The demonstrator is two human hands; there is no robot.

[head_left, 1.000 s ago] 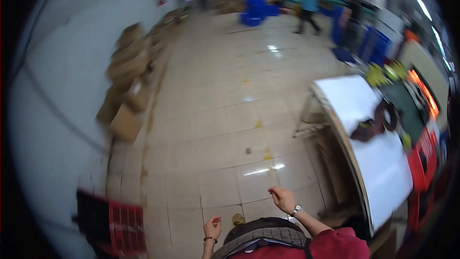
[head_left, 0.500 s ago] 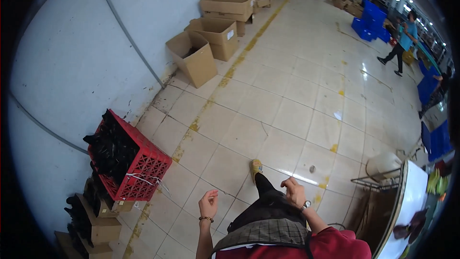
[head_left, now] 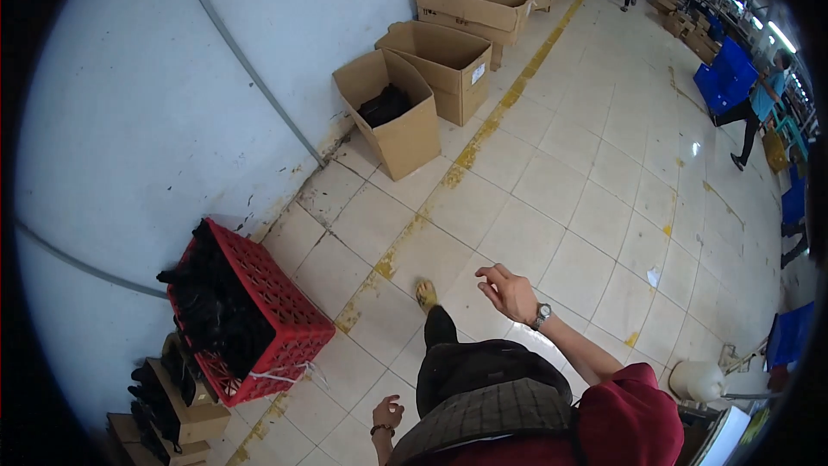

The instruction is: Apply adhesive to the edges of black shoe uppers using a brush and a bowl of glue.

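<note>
My right hand [head_left: 511, 295], with a wristwatch above it, reaches out in front of my body over the tiled floor. Its fingers are loosely bent and apart, and it holds nothing. Low beside my left hip hangs my left hand [head_left: 388, 412], a beaded bracelet at the wrist. Its fingers are slightly curled, open, with nothing visible in them. Nearest to the left hand is a red plastic crate [head_left: 293, 306] full of black items [head_left: 220, 311] whose kind I cannot make out. Neither hand touches the crate. A white string hangs from its side.
Cardboard boxes [head_left: 410, 142] line the wall beyond the crate; the nearest holds something black. More boxes [head_left: 203, 418] with black items stand at lower left. A worn yellow line [head_left: 526, 78] runs along the floor. At right are a white bucket [head_left: 697, 380], blue crates [head_left: 729, 73] and a walking person [head_left: 763, 103].
I have stepped forward, turning somewhat left. My right hand has swung forward and left; my left hand has dropped back toward my body. The person in blue has walked on.
</note>
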